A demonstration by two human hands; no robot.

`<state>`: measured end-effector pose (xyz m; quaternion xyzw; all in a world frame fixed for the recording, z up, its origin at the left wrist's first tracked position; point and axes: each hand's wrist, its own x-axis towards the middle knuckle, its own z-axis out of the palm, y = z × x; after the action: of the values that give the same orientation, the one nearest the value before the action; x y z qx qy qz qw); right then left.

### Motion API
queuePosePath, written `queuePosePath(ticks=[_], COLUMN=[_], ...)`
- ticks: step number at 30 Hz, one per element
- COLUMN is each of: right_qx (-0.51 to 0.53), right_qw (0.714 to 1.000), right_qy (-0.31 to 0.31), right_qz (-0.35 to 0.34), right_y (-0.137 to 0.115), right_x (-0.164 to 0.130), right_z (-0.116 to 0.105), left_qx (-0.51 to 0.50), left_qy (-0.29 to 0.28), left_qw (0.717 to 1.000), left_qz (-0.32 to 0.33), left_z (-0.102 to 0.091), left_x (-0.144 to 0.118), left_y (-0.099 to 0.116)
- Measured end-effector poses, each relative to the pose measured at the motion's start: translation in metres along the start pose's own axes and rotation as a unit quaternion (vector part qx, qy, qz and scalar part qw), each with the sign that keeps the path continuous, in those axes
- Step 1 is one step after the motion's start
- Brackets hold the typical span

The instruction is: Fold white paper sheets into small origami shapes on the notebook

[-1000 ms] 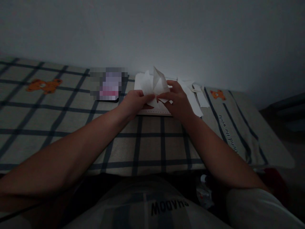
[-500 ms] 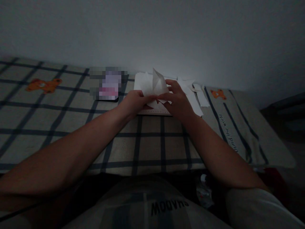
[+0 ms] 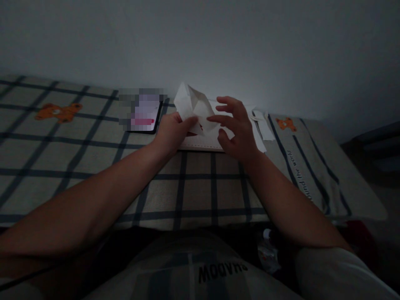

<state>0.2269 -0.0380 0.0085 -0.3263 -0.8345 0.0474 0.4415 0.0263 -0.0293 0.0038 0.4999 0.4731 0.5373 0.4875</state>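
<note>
A folded white sheet of paper (image 3: 190, 104) stands up between my hands, its panels opened out into a pointed, pocket-like shape. My left hand (image 3: 171, 132) is closed on its lower left side, thumb pressed over the front. On the other side, my right hand (image 3: 238, 130) has its fingers spread. Its index fingertip is at the paper's right edge; whether it touches cannot be made out. Below both hands lies a flat white pad or board (image 3: 203, 143) with a dashed line near its front edge, partly covered by the hands and the folded paper.
A phone (image 3: 146, 114) with a lit, partly blurred screen lies left of the paper. Narrow white strips (image 3: 265, 125) lie at the right. Everything rests on a checked cloth (image 3: 196, 191) against a pale wall (image 3: 200, 46). A clear bottle (image 3: 268, 252) is below the front edge.
The folded paper has shifted left and tilted, its panels now spread wider. My right hand has come off it with fingers opening, while my left hand keeps its grip.
</note>
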Motion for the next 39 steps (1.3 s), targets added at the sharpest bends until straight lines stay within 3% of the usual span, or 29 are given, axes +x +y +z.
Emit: queuePosePath(ticks=[4,9,15,25,33,39], right_qx=[0.091,0.143,0.179,0.260,0.292,0.289], right_qw=[0.987,0.962,0.937,0.902,0.906,0.902], right_qy=[0.067,0.020,-0.006,0.017,0.022,0.004], right_qz=[0.117,0.233,0.301,0.344,0.306,0.322], right_y=[-0.001,-0.002,-0.010,-0.009,-0.002,0.001], right_x=[-0.001,0.000,0.004,0.002,-0.001,-0.003], right_z=[0.009,0.023,0.028,0.039,0.043,0.046], left_qx=[0.059,0.114,0.150,0.145,0.021,0.022], left_qy=[-0.001,-0.020,-0.031,-0.018,-0.020,-0.019], left_qw=[0.998,0.991,0.985,0.988,0.999,0.999], left_qz=[0.019,0.060,0.076,0.042,0.018,-0.019], left_z=[0.000,-0.001,-0.001,0.002,0.005,0.007], left_x=[-0.003,-0.007,-0.009,-0.010,-0.011,-0.012], left_y=[0.001,0.002,0.002,0.000,-0.001,0.002])
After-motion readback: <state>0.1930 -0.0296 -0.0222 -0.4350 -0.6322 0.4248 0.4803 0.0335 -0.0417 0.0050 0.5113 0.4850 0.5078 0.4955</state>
